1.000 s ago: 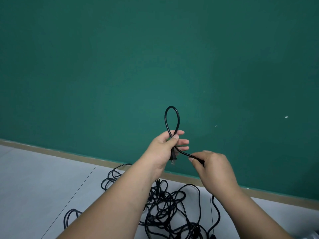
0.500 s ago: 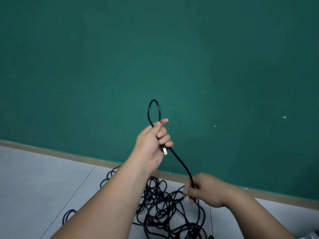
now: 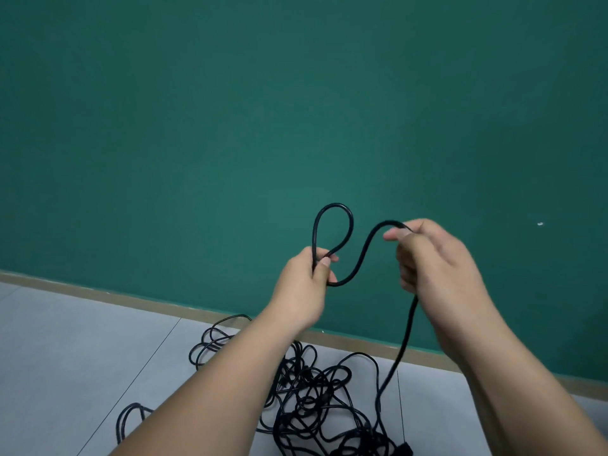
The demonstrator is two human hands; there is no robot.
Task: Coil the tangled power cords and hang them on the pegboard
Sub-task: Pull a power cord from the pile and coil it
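No containers in view. Left hand grip clenched on a black power cord, pinching the base of one upright loop that points up toward the green wall. Cord dips, arcs up to the right hand, grip closed on it, then hangs steeply down to the tangled cord pile on the grey floor.

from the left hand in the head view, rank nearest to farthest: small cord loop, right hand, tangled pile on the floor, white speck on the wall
1. small cord loop, pinched in the left hand
2. right hand, just to its right
3. tangled pile, below on the floor
4. white speck, far right on the wall
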